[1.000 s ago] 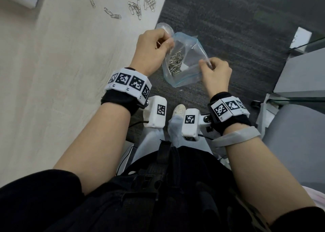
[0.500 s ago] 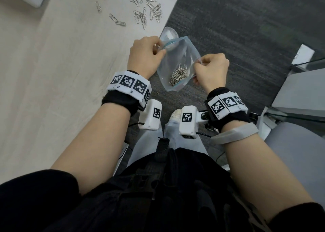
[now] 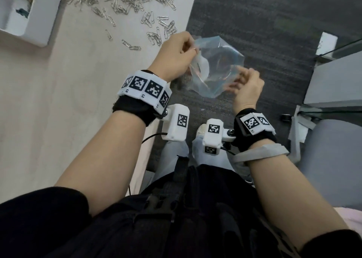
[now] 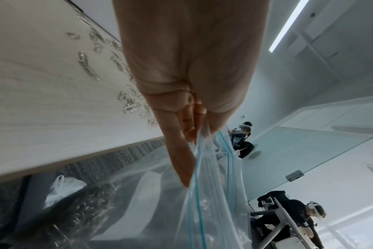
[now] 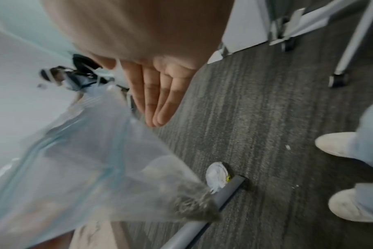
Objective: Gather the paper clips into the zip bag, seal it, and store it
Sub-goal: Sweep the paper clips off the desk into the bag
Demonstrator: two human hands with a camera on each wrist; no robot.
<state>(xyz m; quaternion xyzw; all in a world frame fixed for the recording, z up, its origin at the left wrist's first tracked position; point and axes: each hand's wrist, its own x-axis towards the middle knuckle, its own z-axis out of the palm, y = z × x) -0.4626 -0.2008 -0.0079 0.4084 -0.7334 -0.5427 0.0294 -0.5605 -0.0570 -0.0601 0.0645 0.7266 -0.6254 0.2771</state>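
Note:
A clear zip bag [image 3: 217, 67] with a blue zip strip hangs over the dark floor, just off the table's right edge, blurred by motion. My left hand [image 3: 193, 51] pinches its left rim; the left wrist view shows the fingers [image 4: 187, 133] on the bag [image 4: 213, 202] at the blue strip. My right hand [image 3: 237, 79] holds the right rim; its fingers [image 5: 158, 104] lie along the bag [image 5: 85, 168], thumb hidden. Several paper clips [image 5: 194, 203] sit in the bag's bottom corner. Many loose paper clips [image 3: 137, 3] lie scattered on the pale table [image 3: 58, 101].
A white open box [image 3: 29, 13] stands at the table's far left. Grey furniture [image 3: 333, 77] and a chair on castors stand to the right. Under the table are a grey leg [image 5: 224, 190] and my white shoes [image 5: 334, 144]. Other people are farther back.
Both hands have lifted the bag toward the table edge and pulled its mouth wider. The clips inside have slid out of the head view. More of the clip pile shows.

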